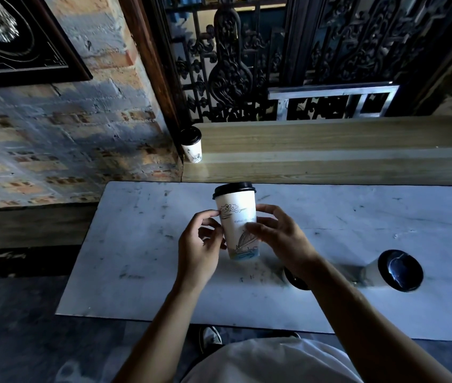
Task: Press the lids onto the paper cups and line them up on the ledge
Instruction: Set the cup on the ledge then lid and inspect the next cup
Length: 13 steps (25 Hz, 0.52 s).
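A white paper cup (238, 214) with a black lid (234, 188) and a line drawing on its side is held upright above the white table (142, 244). My left hand (200, 250) grips its left side and my right hand (280, 239) wraps its right side. A second lidded cup (192, 146) stands at the left end of the wooden ledge (330, 150). Another lidded cup (393, 269) stands on the table to the right. A black lid (294, 280) shows partly under my right forearm.
A brick wall runs along the left. A dark carved screen (247, 59) rises behind the ledge. A framed picture (20, 40) hangs top left. The table's near edge is close to my body, with a shoe (211, 337) below it.
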{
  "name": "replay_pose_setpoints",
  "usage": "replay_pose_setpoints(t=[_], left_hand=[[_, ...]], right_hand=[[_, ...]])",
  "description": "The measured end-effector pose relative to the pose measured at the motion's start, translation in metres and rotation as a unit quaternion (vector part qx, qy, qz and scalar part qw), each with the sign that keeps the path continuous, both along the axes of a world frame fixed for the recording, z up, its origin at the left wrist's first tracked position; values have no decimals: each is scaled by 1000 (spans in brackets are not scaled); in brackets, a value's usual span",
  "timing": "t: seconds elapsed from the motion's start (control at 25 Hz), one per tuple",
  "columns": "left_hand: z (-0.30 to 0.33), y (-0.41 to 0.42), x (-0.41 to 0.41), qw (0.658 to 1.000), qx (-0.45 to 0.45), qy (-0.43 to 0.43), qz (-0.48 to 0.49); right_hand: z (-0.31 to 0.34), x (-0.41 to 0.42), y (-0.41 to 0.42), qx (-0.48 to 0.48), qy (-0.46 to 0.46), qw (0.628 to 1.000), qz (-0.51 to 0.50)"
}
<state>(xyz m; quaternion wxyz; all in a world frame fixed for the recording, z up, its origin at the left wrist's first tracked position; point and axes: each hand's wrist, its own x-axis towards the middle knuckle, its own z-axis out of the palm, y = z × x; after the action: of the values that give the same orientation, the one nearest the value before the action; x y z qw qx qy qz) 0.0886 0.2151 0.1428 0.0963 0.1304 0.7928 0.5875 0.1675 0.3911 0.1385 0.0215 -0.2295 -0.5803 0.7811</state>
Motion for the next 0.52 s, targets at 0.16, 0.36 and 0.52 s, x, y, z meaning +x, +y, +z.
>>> replay_pose_setpoints(t=[0.16,0.36,0.52], left_hand=[[-2,3,3,999,8,-32,6],[-4,6,6,999,9,-42,-17],[-2,12,11,998,21,-54,-29]], right_hand=[[2,-3,6,-15,12,1000,-14],[5,-3,12,-18,44,999,-23],[3,0,18,-15,20,999,-45]])
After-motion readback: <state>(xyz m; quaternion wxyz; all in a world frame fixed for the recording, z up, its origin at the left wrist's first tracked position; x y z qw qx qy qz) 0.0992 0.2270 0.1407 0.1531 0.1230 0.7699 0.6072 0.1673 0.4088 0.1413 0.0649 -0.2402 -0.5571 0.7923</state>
